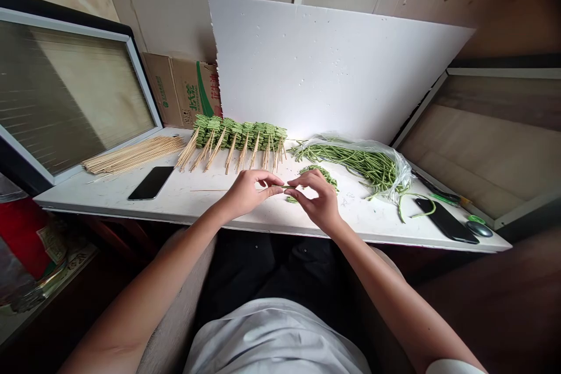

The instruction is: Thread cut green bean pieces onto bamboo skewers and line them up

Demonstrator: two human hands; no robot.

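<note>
My left hand [252, 191] pinches a thin wooden skewer [208, 190], whose bare end points left over the white table. Fingers closed, my right hand [319, 198] pinches a short green bean piece [289, 187] at the skewer's other end, and the two hands' fingertips nearly meet. Just behind my right hand lies a small pile of cut green bean pieces [326, 174]. Further back, finished bean skewers [241, 133] are stacked in a row with their sticks toward me. Whether the bean is pierced is hidden by my fingers.
Loose skewers [134, 153] and a phone [151, 183] lie at the left of the table [350, 228]. Long beans [363, 166] in a plastic bag are at the right, near another phone [447, 221] and a small round object [479, 228]. A carton [182, 87] and white board [324, 64] stand behind.
</note>
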